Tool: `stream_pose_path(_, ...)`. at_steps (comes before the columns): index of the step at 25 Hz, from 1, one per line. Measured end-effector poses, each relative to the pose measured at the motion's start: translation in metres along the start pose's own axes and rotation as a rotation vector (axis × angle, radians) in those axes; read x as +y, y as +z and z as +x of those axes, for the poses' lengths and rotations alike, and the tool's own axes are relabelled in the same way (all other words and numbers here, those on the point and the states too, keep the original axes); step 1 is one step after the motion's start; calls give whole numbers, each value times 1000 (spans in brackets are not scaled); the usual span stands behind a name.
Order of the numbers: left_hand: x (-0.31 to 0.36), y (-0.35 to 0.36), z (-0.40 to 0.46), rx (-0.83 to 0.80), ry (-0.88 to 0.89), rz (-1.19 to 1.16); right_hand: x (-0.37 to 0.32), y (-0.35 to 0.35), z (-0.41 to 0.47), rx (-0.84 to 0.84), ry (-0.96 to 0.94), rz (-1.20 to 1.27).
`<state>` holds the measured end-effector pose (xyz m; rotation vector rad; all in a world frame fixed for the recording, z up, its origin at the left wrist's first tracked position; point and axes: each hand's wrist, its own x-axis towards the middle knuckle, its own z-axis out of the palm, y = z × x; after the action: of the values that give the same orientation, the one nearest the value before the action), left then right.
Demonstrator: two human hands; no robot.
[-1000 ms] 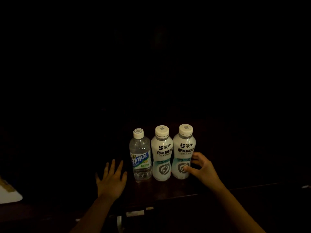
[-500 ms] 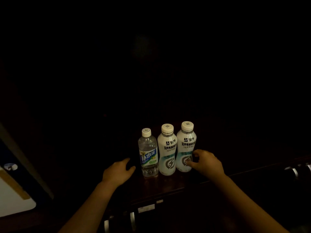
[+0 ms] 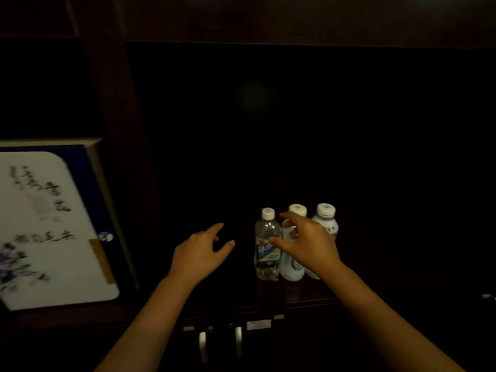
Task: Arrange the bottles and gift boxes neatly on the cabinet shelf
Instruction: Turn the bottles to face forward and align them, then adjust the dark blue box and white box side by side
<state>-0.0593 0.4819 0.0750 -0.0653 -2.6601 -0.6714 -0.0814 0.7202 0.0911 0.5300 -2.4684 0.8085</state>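
Three capped bottles stand upright in a tight row on the dark cabinet shelf (image 3: 308, 296): a clear water bottle (image 3: 265, 253) on the left, a white drink bottle (image 3: 291, 267) in the middle, another white drink bottle (image 3: 326, 218) on the right. My right hand (image 3: 306, 244) hovers in front of the two white bottles with fingers spread, holding nothing. My left hand (image 3: 201, 253) hangs open to the left of the clear bottle, apart from it. A large gift box (image 3: 53, 226) with a white calligraphy panel and dark blue border stands at the left.
The shelf interior behind the bottles is very dark. A wooden upright (image 3: 118, 130) separates the gift box's bay from the bottles' bay. Two metal door handles (image 3: 220, 342) sit below the shelf's front edge.
My right hand has left the right white bottle and shifted left, in front of the middle one. My left hand rose and opened. The view pulled back, revealing the gift box.
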Motion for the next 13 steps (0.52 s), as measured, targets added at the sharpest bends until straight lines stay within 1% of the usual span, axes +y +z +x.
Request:
stream_pose_path(3, -12, -43, -29, 129, -1, -39, -42, 18, 17, -78, -157, 72)
stream_pose_path(6, -18, -86, -52, 171, -20, 41, -87, 31, 22, -89, -192, 126)
stream_pose_path(10, -47, -137, -85, 302, -73, 33, -151, 47, 17, -139, -245, 184)
stream_pose_path(13, -78, -162, -111, 279, -119, 56, -189, 63, 5, -175, -277, 176)
